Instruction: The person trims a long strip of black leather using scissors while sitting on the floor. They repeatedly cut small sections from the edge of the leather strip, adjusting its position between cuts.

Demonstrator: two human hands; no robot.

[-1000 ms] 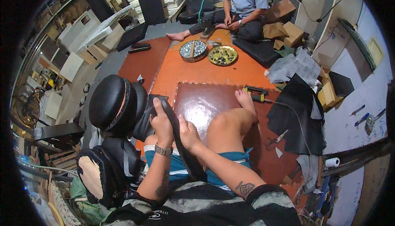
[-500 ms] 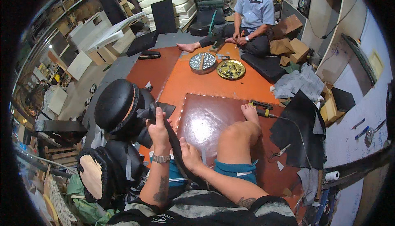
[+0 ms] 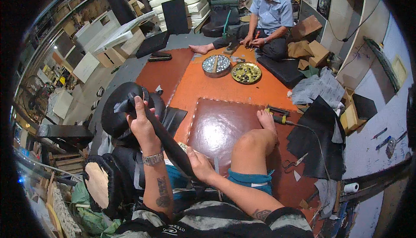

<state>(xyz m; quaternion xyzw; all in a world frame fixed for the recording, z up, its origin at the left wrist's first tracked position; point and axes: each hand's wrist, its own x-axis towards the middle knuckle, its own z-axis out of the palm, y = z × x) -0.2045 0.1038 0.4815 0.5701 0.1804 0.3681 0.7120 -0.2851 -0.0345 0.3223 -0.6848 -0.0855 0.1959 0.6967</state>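
A long black strip of leather-like material slants from the upper left down toward my lap. Its upper end is pinched in my left hand, thumb up, in front of a round black padded seat. Lower down, my right hand is closed around the same strip, close to my body. A second round padded piece with a bare wooden face and a gathered black edge leans at the lower left. Another black flap of material lies beside the seat.
A co-worker sits on the mat, hands on a small tool. Two round tins, one silver-filled and one gold, stand mid-mat. By my foot lies a corded yellow-and-black tool. Scissors and black sheet lie to the right.
My left hand has moved left and slightly up with the strip's end, so more of the strip is drawn out between my hands. The co-worker's hands have shifted around a small tool.
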